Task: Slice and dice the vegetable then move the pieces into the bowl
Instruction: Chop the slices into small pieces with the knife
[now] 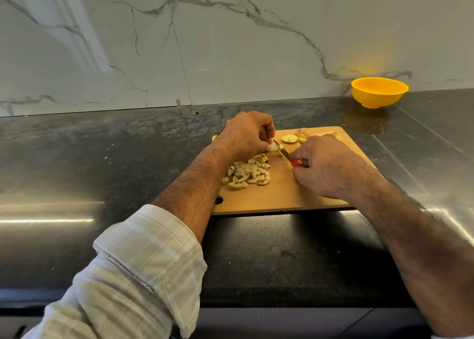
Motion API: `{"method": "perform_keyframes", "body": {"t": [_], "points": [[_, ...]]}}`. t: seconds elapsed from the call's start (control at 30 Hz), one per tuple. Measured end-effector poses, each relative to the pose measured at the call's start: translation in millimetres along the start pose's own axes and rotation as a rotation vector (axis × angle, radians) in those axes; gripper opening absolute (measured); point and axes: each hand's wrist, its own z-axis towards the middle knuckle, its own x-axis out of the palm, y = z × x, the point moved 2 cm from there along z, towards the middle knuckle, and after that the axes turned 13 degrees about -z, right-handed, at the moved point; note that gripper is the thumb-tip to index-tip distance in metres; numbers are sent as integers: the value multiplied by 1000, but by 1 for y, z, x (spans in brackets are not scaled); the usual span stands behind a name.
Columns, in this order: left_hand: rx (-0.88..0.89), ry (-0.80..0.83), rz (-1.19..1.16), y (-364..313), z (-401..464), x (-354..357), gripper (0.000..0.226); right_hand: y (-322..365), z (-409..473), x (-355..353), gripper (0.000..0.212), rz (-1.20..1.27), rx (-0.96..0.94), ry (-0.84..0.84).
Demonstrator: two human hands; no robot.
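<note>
Head view shows your rolled, pale checked cotton sleeve (pixel 143 269) at lower left, over a glossy, speckled black stone counter (pixel 77 159) backed by grey-veined white marble wall panels (pixel 102 43). Your left hand (pixel 247 136) curls its fingers round a small pale vegetable piece (pixel 275 147), pinning it to the smooth wooden cutting board (pixel 277 197). Just below that hand lies a heap of diced pieces (pixel 247 173), pale-fleshed with greenish skin. To their right, your right hand (pixel 325 167) grips a red-handled knife (pixel 284 154), its narrow blade touching the held piece. Round slices (pixel 289 139) lie at the board's far edge. Farther right, well apart, sits a smooth yellow plastic bowl (pixel 379 92). No writing can be read anywhere.
</note>
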Motion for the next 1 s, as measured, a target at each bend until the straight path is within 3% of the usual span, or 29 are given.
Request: {"method": "perform_keyframes", "body": {"t": [0.47, 0.73, 0.9, 1.0], "points": [[47, -8, 8, -8, -8, -5, 22, 7, 5, 4, 35, 52, 36, -145], [59, 24, 22, -9, -9, -9, 19, 14, 4, 9, 35, -41, 28, -62], [51, 45, 22, -12, -11, -12, 18, 26, 10, 7, 11, -90, 12, -58], [48, 54, 22, -14, -11, -12, 18, 25, 17, 5, 21, -57, 30, -73]]}}
